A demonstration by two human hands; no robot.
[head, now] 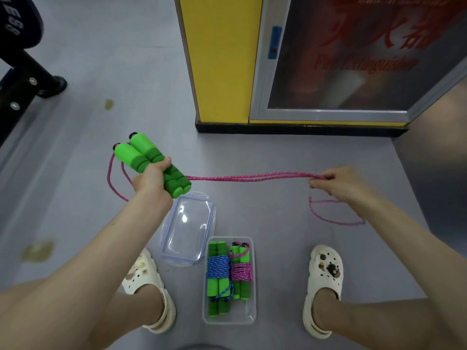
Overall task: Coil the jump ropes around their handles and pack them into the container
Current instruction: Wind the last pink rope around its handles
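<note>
My left hand [151, 178] grips two green foam handles [141, 154] held side by side, tilted up to the left. A doubled pink rope [252, 178] runs taut from the handles across to my right hand [337, 183], which pinches it. More pink rope loops down from the handle tops at the left, and a slack loop [336, 215] hangs below my right hand. On the floor between my feet stands a clear container [249, 318] holding a blue-coiled jump rope [219, 274] and a pink-coiled jump rope [240, 271].
The clear lid [188, 231] lies on the grey floor just behind the container. A yellow pillar [222, 59] and a fire extinguisher cabinet [353, 59] stand ahead. Black gym equipment [22, 72] is at the far left. My white clogs [324, 274] flank the container.
</note>
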